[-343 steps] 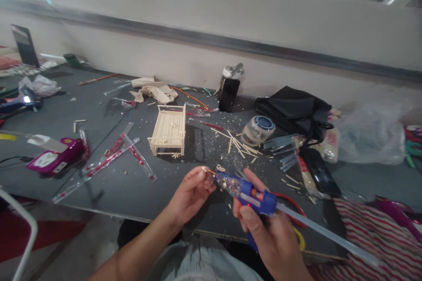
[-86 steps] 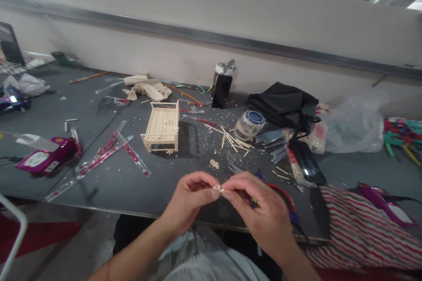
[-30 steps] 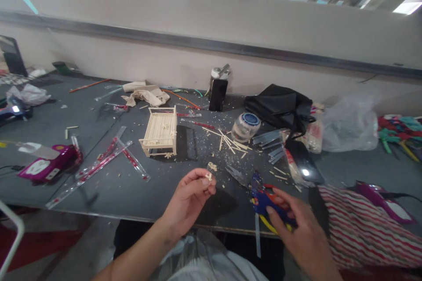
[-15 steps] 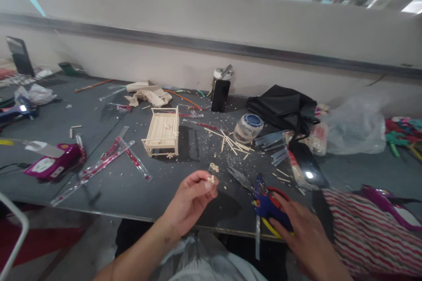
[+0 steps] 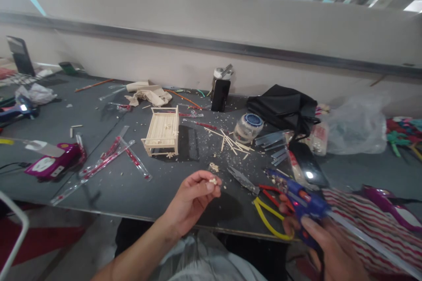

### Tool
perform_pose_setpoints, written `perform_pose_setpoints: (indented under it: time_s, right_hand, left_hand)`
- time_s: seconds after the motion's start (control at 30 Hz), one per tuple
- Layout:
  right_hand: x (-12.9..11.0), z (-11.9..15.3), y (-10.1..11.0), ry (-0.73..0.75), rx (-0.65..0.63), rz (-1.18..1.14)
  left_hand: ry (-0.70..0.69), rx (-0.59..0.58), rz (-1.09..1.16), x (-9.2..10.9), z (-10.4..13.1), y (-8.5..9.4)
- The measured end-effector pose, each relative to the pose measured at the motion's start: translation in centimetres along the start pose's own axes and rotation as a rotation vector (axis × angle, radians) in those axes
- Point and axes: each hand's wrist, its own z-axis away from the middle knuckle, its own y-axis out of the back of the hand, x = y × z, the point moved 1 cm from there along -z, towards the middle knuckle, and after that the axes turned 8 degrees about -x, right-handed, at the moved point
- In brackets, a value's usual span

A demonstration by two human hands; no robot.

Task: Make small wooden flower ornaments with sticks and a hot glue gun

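Between the thumb and fingers of my left hand (image 5: 194, 199) is a small pale wooden piece (image 5: 213, 181). My right hand (image 5: 329, 241) is wrapped round the grip of a blue hot glue gun (image 5: 303, 199), its nozzle pointing left and a clear glue stick (image 5: 372, 241) running out of its back. Under the gun lie pliers (image 5: 244, 180) with red and yellow handles, partly hidden by the gun and hand. A miniature bed (image 5: 161, 129) made of pale sticks stands to the upper left of my left hand. Beyond my left fingertips sits a little heap of wooden bits (image 5: 214, 167).
Loose thin sticks (image 5: 232, 142) lie by a clear jar with a blue lid (image 5: 249, 127). Behind are a propped phone (image 5: 220, 95) and a black bag (image 5: 283, 105). Clear glue sticks (image 5: 278, 153), another phone (image 5: 306, 164) and striped cloth (image 5: 365, 228) are at right; red-filled plastic sleeves (image 5: 105, 162) at left.
My right hand has lifted the glue gun from over the pliers and turned it, moving right, so more of the pliers' handles show. My left hand has barely moved.
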Motion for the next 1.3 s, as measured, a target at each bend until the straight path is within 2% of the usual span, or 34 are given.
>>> perform_pose_setpoints:
  time_s: [0.13, 0.2, 0.33, 0.47, 0.67, 0.9, 1.17, 1.3]
  right_hand:
    - [-1.9, 0.7, -2.4, -0.108, -0.174, -0.403]
    - [-3.0, 0.8, -4.3, -0.116, -0.206, -0.491]
    - [-5.5, 0.3, -7.6, -0.041, -0.065, -0.413]
    - [-8.0, -0.3, -9.5, 0.000, 0.040, -0.269]
    - [-9.7, -0.6, -9.8, -0.002, 0.107, -0.164]
    - [-9.1, -0.4, -10.0, -0.019, 0.153, -0.099]
    - [-8.9, -0.4, -10.0, 0.004, 0.172, -0.079]
    - [-8.7, -0.3, -10.1, 0.012, 0.170, -0.106]
  left_hand:
    - [0.010, -0.002, -0.017, -0.1, 0.0, -0.2]
    - [0.006, 0.012, -0.025, -0.3, 0.0, -0.3]
    - [0.005, 0.048, -0.022, -1.1, -0.1, -0.5]
    - [0.048, 0.048, -0.010, -1.8, 0.1, -0.8]
    - [0.065, 0.028, -0.031, -2.2, 0.2, -0.9]
    - [0.070, 0.035, -0.059, -2.0, 0.4, -1.3]
    - [0.071, -0.049, -0.104, -1.8, 0.5, -1.4]
    - [0.040, -0.048, -0.114, -1.7, 0.5, -1.5]
